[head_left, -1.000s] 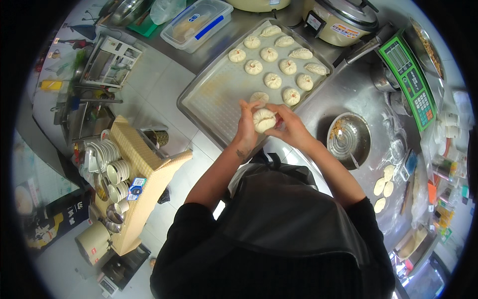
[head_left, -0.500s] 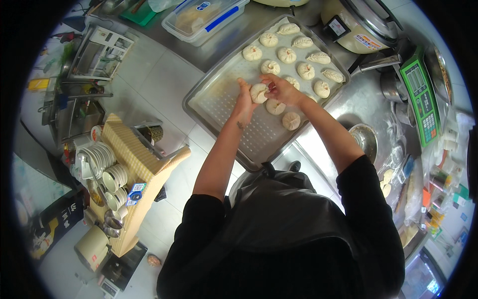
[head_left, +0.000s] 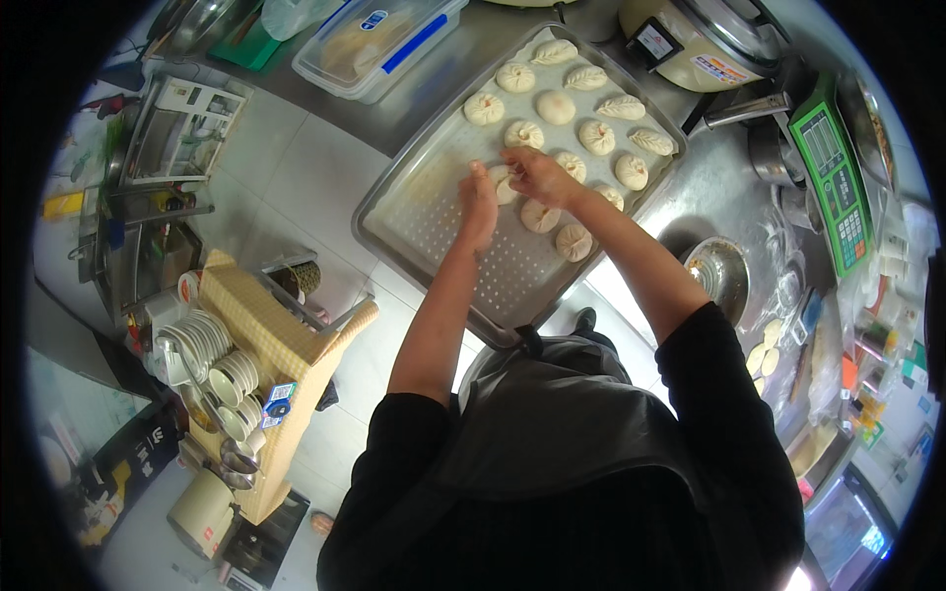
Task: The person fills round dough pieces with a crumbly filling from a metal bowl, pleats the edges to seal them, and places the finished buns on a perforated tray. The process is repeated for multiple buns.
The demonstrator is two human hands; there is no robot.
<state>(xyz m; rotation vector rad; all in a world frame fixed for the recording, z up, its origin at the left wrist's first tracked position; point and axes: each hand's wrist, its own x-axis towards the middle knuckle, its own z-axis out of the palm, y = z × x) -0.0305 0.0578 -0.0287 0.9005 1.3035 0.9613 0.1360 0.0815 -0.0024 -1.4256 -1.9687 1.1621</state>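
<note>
A pleated bun (head_left: 504,185) sits between my hands over the metal tray (head_left: 399,202). My right hand (head_left: 545,180) has its fingers curled over the bun's far and right sides. Beside its left side is my left hand (head_left: 480,209), thumb up and fingers loosely apart; its fingers are partly hidden. Several round pleated buns (head_left: 596,137) and leaf-shaped braided buns (head_left: 621,107) lie in rows on the far and right parts of the tray. One round bun (head_left: 556,107) shows a smooth top.
A lidded plastic box (head_left: 370,44) stands beyond the tray. To the right are a cooker (head_left: 705,39), a green scale (head_left: 833,182), a metal bowl (head_left: 719,279) and dough pieces (head_left: 764,350). Stacked bowls (head_left: 235,377) stand on a cloth-covered surface at left.
My left hand has drawn slightly down and away from the bun it was cupping. My right hand has shifted slightly left with the view. The tray appears slightly further left.
</note>
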